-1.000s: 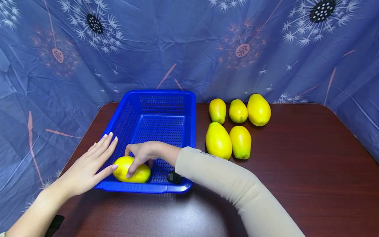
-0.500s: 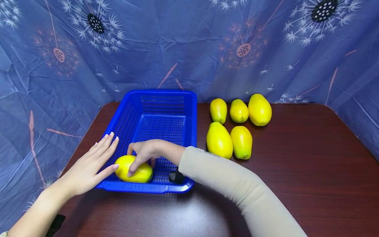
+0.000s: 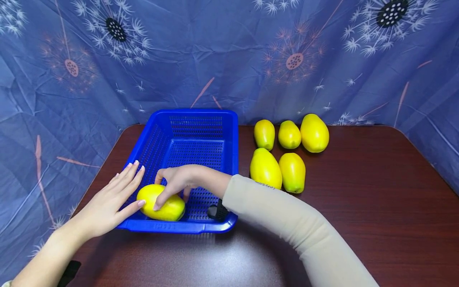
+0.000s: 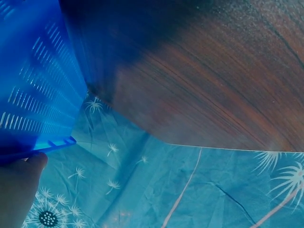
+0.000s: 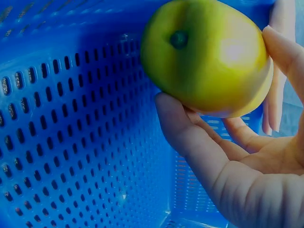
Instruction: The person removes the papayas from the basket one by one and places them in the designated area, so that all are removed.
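In the head view, my right hand reaches into the blue plastic basket and holds a yellow papaya near its front left corner. The right wrist view shows thumb and fingers curled round this papaya, whose greenish end with a dark stem spot faces the camera. My left hand lies along the basket's left rim with its fingers straight, its thumb close to the papaya. Only part of that hand appears in the left wrist view, at the basket's edge.
Several more yellow papayas stand to the right of the basket, among them a large front one and a back right one. The brown wooden table meets a blue patterned curtain behind and at both sides.
My right hand and the papaya have shifted slightly up, and the right wrist and forearm have moved a little to the right. The left hand stays at the rim.
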The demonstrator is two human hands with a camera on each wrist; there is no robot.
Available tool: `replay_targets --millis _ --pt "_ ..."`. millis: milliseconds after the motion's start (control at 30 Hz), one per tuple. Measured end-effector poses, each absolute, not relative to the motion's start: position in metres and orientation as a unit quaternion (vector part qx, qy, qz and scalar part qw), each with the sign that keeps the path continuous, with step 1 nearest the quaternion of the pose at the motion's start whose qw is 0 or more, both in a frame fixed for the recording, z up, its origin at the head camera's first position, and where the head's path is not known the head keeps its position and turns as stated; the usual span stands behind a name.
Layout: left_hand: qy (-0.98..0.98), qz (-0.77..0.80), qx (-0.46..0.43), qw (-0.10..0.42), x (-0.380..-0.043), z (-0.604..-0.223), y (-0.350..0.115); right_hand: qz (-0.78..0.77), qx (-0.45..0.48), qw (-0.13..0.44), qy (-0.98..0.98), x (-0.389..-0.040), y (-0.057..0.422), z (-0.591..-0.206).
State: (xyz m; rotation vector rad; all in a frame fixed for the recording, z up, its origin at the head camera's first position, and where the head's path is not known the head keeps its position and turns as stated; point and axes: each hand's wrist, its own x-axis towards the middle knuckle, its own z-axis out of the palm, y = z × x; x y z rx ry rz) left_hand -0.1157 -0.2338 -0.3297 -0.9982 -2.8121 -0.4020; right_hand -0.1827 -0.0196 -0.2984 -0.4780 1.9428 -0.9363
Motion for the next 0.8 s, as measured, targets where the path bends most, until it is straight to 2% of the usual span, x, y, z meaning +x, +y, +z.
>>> replay_targets --millis 800 --pt "-0.937 -0.136 -0.317 0.059 -0.115 -0.328 -0.233 -0.402 -0.201 0.445 0.774 -0.188 0.004 -0.271"
